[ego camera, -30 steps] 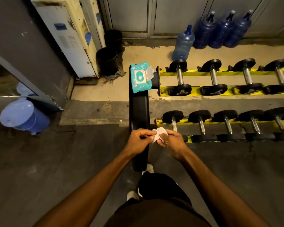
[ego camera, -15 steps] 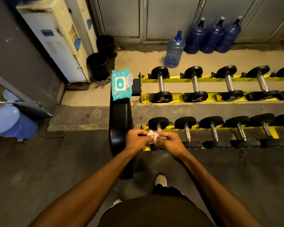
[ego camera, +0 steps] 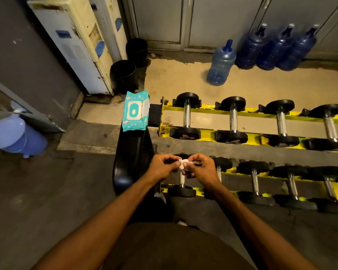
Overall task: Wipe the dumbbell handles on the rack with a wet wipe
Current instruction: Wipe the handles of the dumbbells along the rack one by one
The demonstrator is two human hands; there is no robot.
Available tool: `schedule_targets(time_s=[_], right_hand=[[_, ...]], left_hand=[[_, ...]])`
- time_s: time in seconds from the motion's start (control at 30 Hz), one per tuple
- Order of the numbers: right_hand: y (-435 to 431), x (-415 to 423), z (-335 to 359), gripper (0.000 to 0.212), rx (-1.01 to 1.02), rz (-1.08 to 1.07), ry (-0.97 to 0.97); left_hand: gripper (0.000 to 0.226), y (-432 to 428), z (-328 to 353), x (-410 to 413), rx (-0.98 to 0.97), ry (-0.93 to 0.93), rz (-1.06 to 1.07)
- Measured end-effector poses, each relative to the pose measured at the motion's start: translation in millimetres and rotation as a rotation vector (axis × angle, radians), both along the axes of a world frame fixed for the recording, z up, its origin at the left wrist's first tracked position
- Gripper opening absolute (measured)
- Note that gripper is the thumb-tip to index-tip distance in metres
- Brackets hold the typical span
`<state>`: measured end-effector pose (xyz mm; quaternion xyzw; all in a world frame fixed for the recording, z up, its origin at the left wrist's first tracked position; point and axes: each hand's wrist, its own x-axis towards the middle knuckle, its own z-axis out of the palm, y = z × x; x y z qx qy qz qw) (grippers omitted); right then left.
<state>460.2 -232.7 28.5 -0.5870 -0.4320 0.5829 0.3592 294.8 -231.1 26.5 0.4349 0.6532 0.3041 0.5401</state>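
Note:
A small white wet wipe [ego camera: 182, 165] is bunched between both hands. My left hand [ego camera: 162, 168] pinches its left side and my right hand [ego camera: 201, 168] pinches its right side. They hover over the leftmost dumbbell [ego camera: 182, 180] of the lower yellow rack [ego camera: 230, 170], whose chrome handle shows just below the wipe. More black dumbbells with chrome handles fill that tier, and others such as a dumbbell [ego camera: 186, 115] lie on the upper tier [ego camera: 248, 112]. A teal pack of wet wipes [ego camera: 136, 114], lid flipped open, rests on the rack's black end post [ego camera: 133, 152].
Blue water jugs [ego camera: 220, 65] stand on the floor behind the rack. Two black bins [ego camera: 123, 75] sit beside a water dispenser [ego camera: 74, 47] at the back left. A blue bucket [ego camera: 16, 137] is at the far left. Grey doors line the back wall.
The view has shifted a little, so the rack sits further left than one second ago. Both hands keep working the wipe, which looks more tightly bunched now.

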Motion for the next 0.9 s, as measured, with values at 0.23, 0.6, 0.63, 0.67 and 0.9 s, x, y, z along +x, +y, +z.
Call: schedule_targets(time_s=[0.23, 0.6, 0.63, 0.67, 0.9], right_hand=[[71.4, -3.9, 1.2, 0.016, 0.081, 0.115, 0.021], [187.8, 0.2, -21.8, 0.013, 0.074, -0.118, -0.223], [197.2, 2.2, -24.4, 0.013, 0.095, -0.098, -0.298], [205.2, 4.1, -27.1, 0.013, 0.115, -0.025, -0.382], [260.6, -1.8, -27.6, 0.015, 0.197, 0.542, -0.749]], left_hand=[[0.015, 66.8, 3.3, 3.8, -0.074, -0.01, 0.187], [0.026, 176.5, -8.3, -17.5, 0.042, 0.258, -0.197], [0.028, 179.1, -13.1, -20.6, 0.065, 0.336, -0.28], [0.028, 179.7, -17.9, -23.2, 0.078, 0.391, -0.357], [0.025, 190.3, -22.0, -25.7, 0.154, 0.491, -0.462]])
